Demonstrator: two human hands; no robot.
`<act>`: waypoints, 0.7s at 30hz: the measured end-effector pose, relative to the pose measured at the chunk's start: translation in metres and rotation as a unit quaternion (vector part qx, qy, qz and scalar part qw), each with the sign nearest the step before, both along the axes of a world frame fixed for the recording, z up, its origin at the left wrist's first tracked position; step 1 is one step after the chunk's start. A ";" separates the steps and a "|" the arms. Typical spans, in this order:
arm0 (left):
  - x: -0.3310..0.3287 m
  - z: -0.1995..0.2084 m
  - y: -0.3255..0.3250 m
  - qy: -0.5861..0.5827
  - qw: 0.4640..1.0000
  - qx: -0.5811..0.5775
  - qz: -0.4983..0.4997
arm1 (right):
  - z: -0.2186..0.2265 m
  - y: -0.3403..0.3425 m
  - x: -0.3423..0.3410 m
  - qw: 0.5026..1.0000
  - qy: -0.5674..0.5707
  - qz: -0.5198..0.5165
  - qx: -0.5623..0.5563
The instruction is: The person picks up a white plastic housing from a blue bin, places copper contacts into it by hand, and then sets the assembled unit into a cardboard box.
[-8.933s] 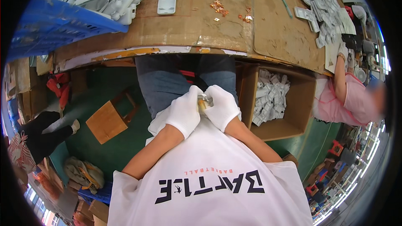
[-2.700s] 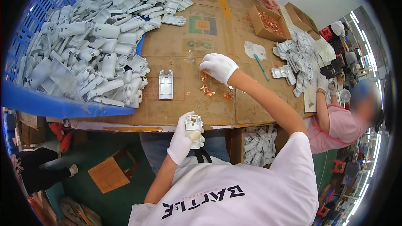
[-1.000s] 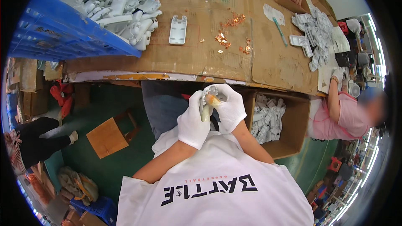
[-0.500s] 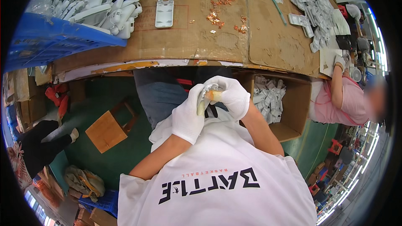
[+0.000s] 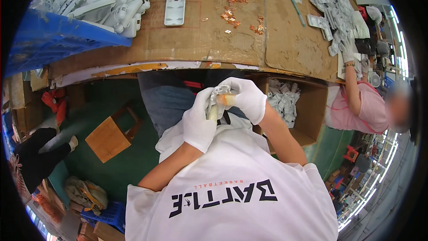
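My left hand [image 5: 199, 124], in a white knit glove, is closed around a white plastic housing [image 5: 219, 93] in front of my lap. My right hand [image 5: 250, 101], gloved the same way, grips the other side of this part. Both thumbs look yellowish and press against it; whether a small piece lies under the right thumb is hidden. A similar white plastic housing [image 5: 175, 9] lies hollow side up on the cardboard-covered table [image 5: 187, 47]. Small copper-coloured metal pieces [image 5: 230, 15] are scattered right of it.
At the left, a blue crate [image 5: 67, 35] is heaped with white housings [image 5: 111, 2]. Below the table's edge, right of my hands, stands a cardboard box [image 5: 310, 111] of white parts. A teal pen [image 5: 296, 10] lies near another pile [image 5: 336, 13], where a co-worker's gloved hand [image 5: 347, 51] reaches. A wooden stool [image 5: 108, 138] stands left.
The housing has turned slightly in my hands, showing more of its clear-looking end. The co-worker's hand has moved up to the pile of parts. The whole view has shifted a little.
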State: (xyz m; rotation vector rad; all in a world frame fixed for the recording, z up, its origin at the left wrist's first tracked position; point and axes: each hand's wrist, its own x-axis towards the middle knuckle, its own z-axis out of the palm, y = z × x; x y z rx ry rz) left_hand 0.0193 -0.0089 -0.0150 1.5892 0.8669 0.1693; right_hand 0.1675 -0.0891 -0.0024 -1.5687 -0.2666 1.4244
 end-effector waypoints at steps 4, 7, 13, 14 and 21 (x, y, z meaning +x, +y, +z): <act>-0.002 -0.010 0.000 -0.030 0.999 -0.017 0.026 | 0.004 0.006 -0.010 0.998 -0.059 -0.033 -0.017; -0.004 -0.010 0.001 -0.024 0.999 -0.035 0.030 | 0.003 0.007 -0.011 0.993 -0.112 -0.019 -0.037; -0.010 0.000 0.003 0.036 0.998 0.036 -0.041 | -0.002 0.001 -0.011 0.998 -0.041 -0.029 -0.028; -0.012 0.002 0.005 0.049 0.994 0.062 -0.081 | -0.003 -0.001 -0.010 0.998 0.011 -0.052 -0.021; -0.024 0.019 0.029 -0.011 0.979 0.087 -0.184 | 0.000 -0.008 -0.008 0.994 0.017 0.074 -0.083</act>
